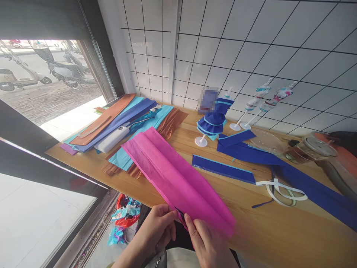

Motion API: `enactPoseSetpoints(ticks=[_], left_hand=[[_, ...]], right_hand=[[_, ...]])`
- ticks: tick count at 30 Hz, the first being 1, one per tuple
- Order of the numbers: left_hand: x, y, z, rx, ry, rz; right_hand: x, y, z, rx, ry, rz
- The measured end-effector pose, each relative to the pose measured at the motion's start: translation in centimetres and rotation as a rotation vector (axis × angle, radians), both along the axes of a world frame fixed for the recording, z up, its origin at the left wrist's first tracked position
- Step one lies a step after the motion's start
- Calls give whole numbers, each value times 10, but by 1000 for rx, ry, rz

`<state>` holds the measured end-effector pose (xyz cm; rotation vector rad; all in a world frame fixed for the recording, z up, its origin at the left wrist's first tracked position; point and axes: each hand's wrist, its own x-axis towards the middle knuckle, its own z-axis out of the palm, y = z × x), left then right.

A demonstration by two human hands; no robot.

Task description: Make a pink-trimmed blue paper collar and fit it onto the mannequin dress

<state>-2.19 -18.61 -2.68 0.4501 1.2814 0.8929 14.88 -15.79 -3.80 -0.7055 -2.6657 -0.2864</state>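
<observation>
A folded length of bright pink crepe paper [178, 175] stretches from the middle of the wooden table to its near edge. At that edge my left hand [158, 227] pinches the paper's near side between thumb and fingers. My right hand [205, 238] is closed around what look like small scissors [180, 215]. Only their dark blades show, lying against the paper's edge close to my left fingertips; the handles are hidden in my hand.
Crepe paper in several colours and a white power bank [113, 138] lie left. Behind stand a mini dress form in a blue ruffled dress [210, 123] and two bare forms [258, 97]. Blue strips [223, 168], white ribbon [281, 193] and a glass jar [312, 149] are right.
</observation>
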Motion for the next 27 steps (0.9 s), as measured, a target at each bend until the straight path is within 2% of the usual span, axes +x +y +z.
enactPoseSetpoints(ticks=[11, 20, 27], left_hand=[[-1, -1, -2, 12, 2, -25], [0, 1, 3, 8, -14, 4], [-1, -2, 1, 19, -43, 8]], right_hand=[[-4, 1, 6, 33, -45, -65], [-13, 5, 7, -42, 23, -41], [-17, 6, 6, -80, 36, -5]])
